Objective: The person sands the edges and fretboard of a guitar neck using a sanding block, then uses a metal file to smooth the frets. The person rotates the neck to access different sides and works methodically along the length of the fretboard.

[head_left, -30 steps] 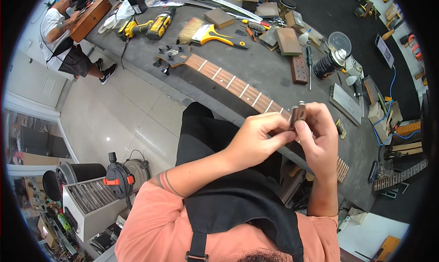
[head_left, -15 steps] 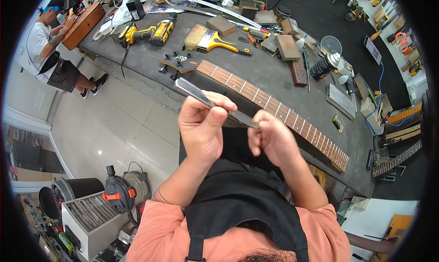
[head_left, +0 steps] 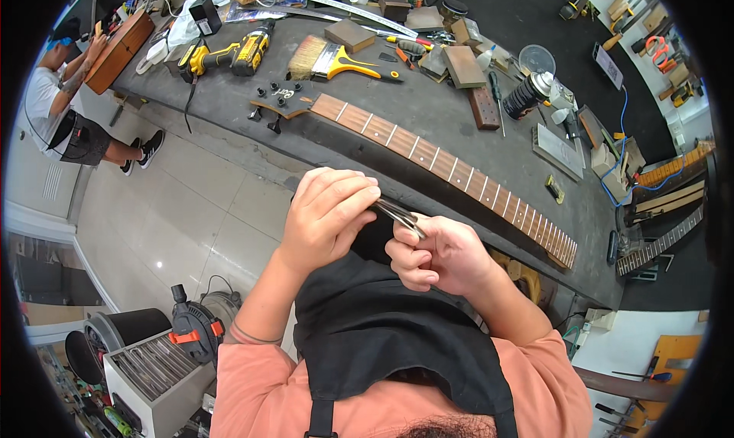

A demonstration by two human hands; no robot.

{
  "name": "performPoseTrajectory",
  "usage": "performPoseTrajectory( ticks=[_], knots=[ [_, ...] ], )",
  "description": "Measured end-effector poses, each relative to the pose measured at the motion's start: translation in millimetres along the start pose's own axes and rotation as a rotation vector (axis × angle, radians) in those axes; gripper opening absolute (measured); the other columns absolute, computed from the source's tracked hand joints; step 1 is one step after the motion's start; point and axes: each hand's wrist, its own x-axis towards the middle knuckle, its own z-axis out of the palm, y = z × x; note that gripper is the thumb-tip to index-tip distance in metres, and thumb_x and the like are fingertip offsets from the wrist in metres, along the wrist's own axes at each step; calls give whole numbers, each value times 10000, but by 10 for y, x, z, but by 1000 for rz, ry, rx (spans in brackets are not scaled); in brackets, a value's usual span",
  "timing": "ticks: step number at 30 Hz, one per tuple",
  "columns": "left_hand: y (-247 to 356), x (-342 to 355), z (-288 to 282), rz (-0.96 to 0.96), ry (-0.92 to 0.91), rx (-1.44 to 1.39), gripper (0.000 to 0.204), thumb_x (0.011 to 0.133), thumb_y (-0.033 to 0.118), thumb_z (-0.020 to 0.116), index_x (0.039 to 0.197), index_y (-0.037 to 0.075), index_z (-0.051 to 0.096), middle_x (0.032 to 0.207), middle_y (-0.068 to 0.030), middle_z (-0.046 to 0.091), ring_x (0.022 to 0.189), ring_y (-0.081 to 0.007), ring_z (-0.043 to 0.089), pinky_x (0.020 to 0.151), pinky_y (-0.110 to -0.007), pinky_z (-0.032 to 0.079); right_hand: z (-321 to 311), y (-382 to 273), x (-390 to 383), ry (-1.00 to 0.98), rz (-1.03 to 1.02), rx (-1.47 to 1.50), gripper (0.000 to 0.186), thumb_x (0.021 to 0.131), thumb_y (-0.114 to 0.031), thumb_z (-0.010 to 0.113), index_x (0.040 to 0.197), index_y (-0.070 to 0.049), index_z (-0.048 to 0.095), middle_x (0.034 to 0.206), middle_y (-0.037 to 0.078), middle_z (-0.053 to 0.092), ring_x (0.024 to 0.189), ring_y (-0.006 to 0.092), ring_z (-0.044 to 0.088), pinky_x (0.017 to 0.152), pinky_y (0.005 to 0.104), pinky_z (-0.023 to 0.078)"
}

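Observation:
My left hand [head_left: 329, 212] is closed on one end of a slim metal tool [head_left: 396, 214] that looks like a stack of thin blades. My right hand [head_left: 436, 254] pinches the other end, fingers curled. Both hands are above my black apron [head_left: 390, 331], in front of the bench edge. Just beyond them a guitar neck [head_left: 422, 155] with a rosewood-coloured fretboard and dark headstock [head_left: 275, 100] lies lengthwise along the bench.
The dark bench [head_left: 222, 117] holds a yellow drill [head_left: 248, 49], wide brush [head_left: 317, 61], wooden blocks [head_left: 465, 68], screwdriver [head_left: 498, 97] and spray can [head_left: 527, 94]. A co-worker [head_left: 73, 109] handles a brown guitar body [head_left: 118, 52] at far left. A shop vacuum [head_left: 197, 323] stands lower left.
Both hands have moved down and left, off the fretboard. The metal tool has turned from upright to lengthwise, and my left hand has rolled over so its back now faces up.

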Motion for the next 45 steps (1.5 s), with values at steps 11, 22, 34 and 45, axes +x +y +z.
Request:
performPoseTrajectory(
  ticks=[11, 22, 34, 45],
  knots=[
    [64, -365, 247, -753, 430, -658, 207, 1235, 186, 618, 1356, 18, 621, 947, -79, 634, 790, -178, 601, 692, -349, 491, 126, -476, 53, 266, -294, -1191, 476, 1214, -499, 635, 1355, -45, 623, 1102, 139, 720, 967, 280, 750, 843, 418, 596],
    [-454, 99, 36, -1076, 456, -602, 241, 1195, 222, 726, 1066, 19, 711, 814, -3, 621, 647, -75, 530, 589, -275, 440, -533, -1228, 750, 341, -126, -2380, 514, 969, -434, 877, 1139, -44, 590, 846, 168, 750, 792, 404, 782, 699, 527, 617],
    [-104, 360, 400, -1108, 410, -462, 111, 1152, 89, 781, 1138, -17, 752, 866, 74, 651, 728, 13, 498, 633, -213, 360, -677, -1272, -92, 196, 60, -2257, 533, 952, -442, 907, 1061, -31, 586, 707, 151, 702, 631, 386, 746, 585, 497, 599],
    [63, 436, 602, -974, 238, -86, 91, 1040, 50, 839, 1030, 10, 758, 806, 5, 667, 672, -96, 584, 604, -302, 440, -786, -2013, 717, -37, -419, -1695, 174, 1061, -58, 798, 1212, -17, 720, 1197, 94, 721, 1059, 240, 711, 899, 365, 581]
  ],
)
